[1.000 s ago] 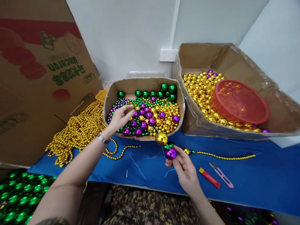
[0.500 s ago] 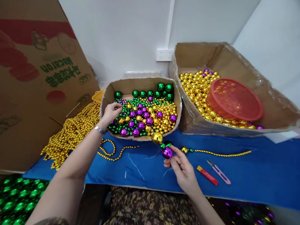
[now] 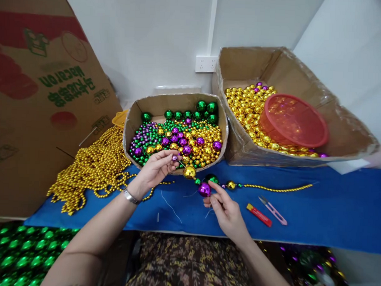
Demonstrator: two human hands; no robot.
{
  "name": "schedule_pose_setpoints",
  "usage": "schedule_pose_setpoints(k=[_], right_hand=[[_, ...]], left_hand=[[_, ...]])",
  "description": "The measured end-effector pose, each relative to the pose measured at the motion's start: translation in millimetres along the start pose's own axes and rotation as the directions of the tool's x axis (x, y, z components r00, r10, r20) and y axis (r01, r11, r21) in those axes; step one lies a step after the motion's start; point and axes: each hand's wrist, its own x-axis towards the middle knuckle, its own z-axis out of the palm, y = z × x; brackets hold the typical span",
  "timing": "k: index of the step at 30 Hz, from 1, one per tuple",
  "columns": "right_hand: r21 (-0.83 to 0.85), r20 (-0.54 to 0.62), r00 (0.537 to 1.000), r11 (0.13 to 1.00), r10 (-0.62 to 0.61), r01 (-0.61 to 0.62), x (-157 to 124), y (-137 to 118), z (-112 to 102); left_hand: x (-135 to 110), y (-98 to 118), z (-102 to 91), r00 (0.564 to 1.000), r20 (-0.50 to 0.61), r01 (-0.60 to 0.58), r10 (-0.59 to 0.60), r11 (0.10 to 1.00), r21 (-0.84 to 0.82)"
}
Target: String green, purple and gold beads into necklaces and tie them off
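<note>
My left hand (image 3: 160,169) is closed in a pinch on a small purple bead (image 3: 174,158), at the front rim of the bead-filled cardboard box (image 3: 125,136). Close to its fingertips is a large gold bead (image 3: 189,172) on a string. My right hand (image 3: 225,209) pinches that same strand at a large purple bead (image 3: 204,189). A green bead (image 3: 211,178) sits just behind its fingers. The strand runs on right to a gold bead (image 3: 230,185) and a string of tiny gold beads (image 3: 276,187) lying on the blue cloth.
A larger box (image 3: 240,155) holds gold beads and a red plastic basin (image 3: 294,121). Gold bead strands (image 3: 92,164) are heaped at the left beside a tall carton (image 3: 36,154). A red-and-yellow cutter (image 3: 259,215) and pink thread snips (image 3: 273,210) lie right of my right hand.
My left hand has come out of the bead box, moving right and toward me, with a small purple bead now in its fingers. My right hand still holds the strand.
</note>
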Motion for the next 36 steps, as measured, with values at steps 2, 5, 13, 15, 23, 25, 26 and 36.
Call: schedule_pose_setpoints(k=[2, 5, 13, 15, 23, 25, 26, 36], right_hand=[[-0.013, 0.000, 1.000, 1.000, -0.002, 0.002, 0, 0, -1], [-0.016, 0.015, 1.000, 1.000, -0.007, 0.008, 0, 0, -1], [-0.064, 0.018, 1.000, 0.998, 0.012, -0.011, -1, 0, -3], [-0.090, 0.017, 1.000, 0.996, 0.005, -0.003, -1, -2, -3], [-0.393, 0.022, 1.000, 0.919, 0.017, -0.007, -8, 22, 8], [-0.492, 0.050, 0.999, 0.871, 0.017, 0.010, -11, 35, 9], [-0.552, 0.063, 0.998, 0.833, 0.015, 0.022, -13, 40, 8], [-0.435, 0.035, 0.969, 0.869, -0.246, 0.237, 17, -20, -11]], left_hand=[[0, -1, 1.1, 1.000, 0.010, -0.005, 0.005, 1.000, 0.009], [-2, -2, 2.6, 1.000, 0.024, -0.008, 0.007, 1.000, 0.030], [-5, 1, 3.9, 0.999, 0.043, -0.021, 0.016, 0.994, 0.103], [-7, 3, 5.1, 0.999, 0.043, -0.033, 0.027, 0.990, 0.136], [-15, -27, 7.3, 0.994, 0.107, -0.087, 0.038, 0.860, 0.502], [-17, -43, 7.1, 0.988, 0.135, -0.137, 0.074, 0.824, 0.549], [-18, -48, 7.9, 0.983, 0.151, -0.177, 0.108, 0.799, 0.575], [-40, 4, 70.6, 0.885, 0.256, -0.456, 0.390, 0.610, 0.648]])
